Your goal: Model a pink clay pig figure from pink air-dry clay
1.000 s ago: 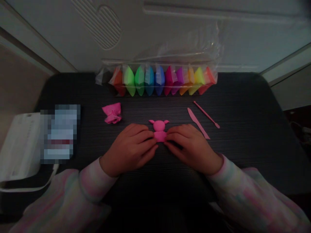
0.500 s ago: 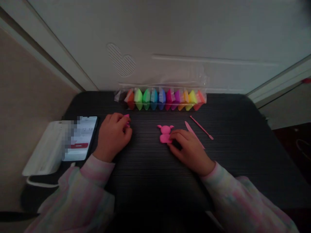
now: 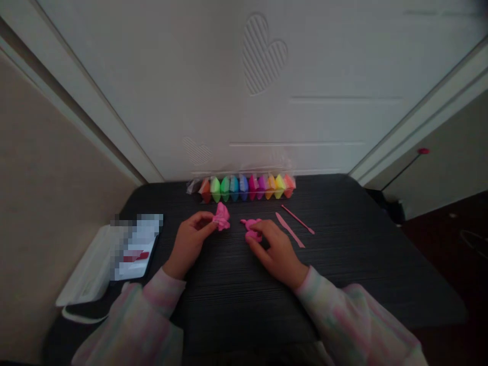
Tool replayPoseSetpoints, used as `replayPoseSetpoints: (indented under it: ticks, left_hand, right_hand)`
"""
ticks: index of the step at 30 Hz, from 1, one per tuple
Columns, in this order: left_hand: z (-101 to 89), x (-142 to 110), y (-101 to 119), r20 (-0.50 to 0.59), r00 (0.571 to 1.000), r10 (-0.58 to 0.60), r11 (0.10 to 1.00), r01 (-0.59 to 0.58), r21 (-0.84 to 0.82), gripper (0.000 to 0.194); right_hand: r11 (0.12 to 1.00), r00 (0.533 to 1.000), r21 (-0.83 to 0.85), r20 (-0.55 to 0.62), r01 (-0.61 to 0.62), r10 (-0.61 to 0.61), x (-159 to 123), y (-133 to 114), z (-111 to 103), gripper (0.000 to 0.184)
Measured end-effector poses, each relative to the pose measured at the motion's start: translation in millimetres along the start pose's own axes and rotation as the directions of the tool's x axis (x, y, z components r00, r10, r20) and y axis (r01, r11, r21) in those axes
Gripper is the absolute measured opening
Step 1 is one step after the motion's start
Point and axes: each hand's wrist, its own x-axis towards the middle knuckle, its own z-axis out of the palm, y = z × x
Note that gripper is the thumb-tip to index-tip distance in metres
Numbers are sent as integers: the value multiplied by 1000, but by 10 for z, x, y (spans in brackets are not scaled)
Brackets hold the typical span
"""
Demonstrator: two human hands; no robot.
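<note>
Between the thumb and fingers of my left hand [image 3: 190, 236] is a crumpled lump of pink modelling clay [image 3: 221, 215], apparently in a clear wrapper, lifted a little or resting on the table; I cannot tell which. My right hand [image 3: 277, 249] has its thumb and fingers curled around a small pink clay figure [image 3: 252, 224] on the dark tabletop. The figure has a round head and a small ear at the left; its right side is hidden by my fingers. Just right of that hand lie a pink plastic clay knife [image 3: 290, 230] and a thin pink modelling stick [image 3: 298, 219].
A clear plastic pack of several coloured clay pieces [image 3: 244, 188] lies along the back of the black table [image 3: 217, 300], against a white panel with embossed hearts [image 3: 265, 53]. At the left are a phone [image 3: 139, 249] and a white box-like object [image 3: 86, 274] with a white cable.
My left hand has moved right, and more of the pink clay lump shows in its fingers. My right hand now covers more of the figure. The camera view has shifted upward.
</note>
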Motion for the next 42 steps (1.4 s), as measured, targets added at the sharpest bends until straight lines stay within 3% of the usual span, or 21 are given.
replayPoseSetpoints:
  ticks: [5, 14, 30, 34, 38, 42]
  left_hand:
    - [180, -110, -15, 2, 998, -64, 977, 63, -204, 18]
    - [147, -111, -26, 54, 995, -84, 970, 94, -224, 19]
    - [192, -184, 106, 25, 1000, 18, 999, -19, 29, 12]
    - [197, -191, 103, 70, 995, 65, 993, -71, 90, 12]
    - [200, -204, 124, 85, 993, 88, 991, -96, 95, 10]
    - [186, -202, 119, 110, 993, 32, 998, -37, 47, 10]
  right_hand:
    - [999, 998, 10, -41, -52, 52, 81, -129, 190, 12]
    - [1000, 1000, -15, 4, -19, 19, 73, -92, 238, 19]
    - [999, 1000, 29, -7, -16, 16, 82, -54, 177, 16]
    - [999, 999, 23, -22, -47, 47, 86, -58, 178, 13]
    - [999, 999, 21, -8, -38, 38, 82, -58, 180, 15]
    - [998, 999, 38, 10, -41, 40, 74, -64, 189, 17]
